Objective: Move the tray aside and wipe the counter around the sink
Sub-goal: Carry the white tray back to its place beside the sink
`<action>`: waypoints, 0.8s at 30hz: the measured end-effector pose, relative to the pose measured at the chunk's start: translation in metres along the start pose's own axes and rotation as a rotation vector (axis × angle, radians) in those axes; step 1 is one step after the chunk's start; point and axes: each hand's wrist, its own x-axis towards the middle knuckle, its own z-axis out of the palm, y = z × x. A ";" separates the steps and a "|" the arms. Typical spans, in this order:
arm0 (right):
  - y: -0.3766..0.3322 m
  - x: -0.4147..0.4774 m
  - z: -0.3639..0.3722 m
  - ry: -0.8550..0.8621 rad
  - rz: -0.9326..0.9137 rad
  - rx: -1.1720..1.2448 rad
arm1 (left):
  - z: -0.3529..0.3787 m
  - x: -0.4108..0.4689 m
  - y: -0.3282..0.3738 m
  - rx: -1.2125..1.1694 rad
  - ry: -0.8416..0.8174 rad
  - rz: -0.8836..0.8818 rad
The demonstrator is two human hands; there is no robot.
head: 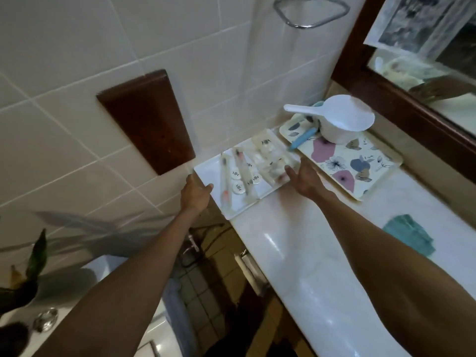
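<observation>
A white tray (206, 173) with wrapped toothbrushes and small toiletry packets lies at the far left end of the pale counter (296, 240), against the tiled wall. My left hand (195, 194) grips the tray's left edge, thumb on the rim. At the tray's right edge, my right hand (302, 177) has its fingers against the tray, resting on the packets. A teal cloth (409, 237) lies crumpled on the counter to the right, apart from both hands. The sink is out of view.
A floral tray (345, 163) right of the white tray carries a white dipper (340, 122) and a blue-handled brush (302, 139). A wood-framed mirror (412, 81) runs along the back right. A plant (28, 269) and a white fixture sit low left.
</observation>
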 end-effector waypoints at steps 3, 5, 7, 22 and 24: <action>-0.001 0.000 0.007 0.034 0.048 -0.051 | 0.001 0.004 -0.004 -0.045 -0.047 0.011; 0.001 -0.002 0.007 0.051 0.078 -0.040 | 0.001 0.006 -0.008 -0.075 -0.073 0.025; 0.004 -0.006 0.006 0.047 0.116 -0.034 | -0.002 0.006 -0.011 -0.052 -0.078 0.040; 0.036 -0.139 -0.008 0.044 0.284 0.163 | -0.017 -0.056 -0.026 -0.075 -0.211 0.145; 0.046 -0.168 -0.021 0.074 0.307 0.207 | -0.011 -0.073 -0.017 -0.078 -0.257 0.207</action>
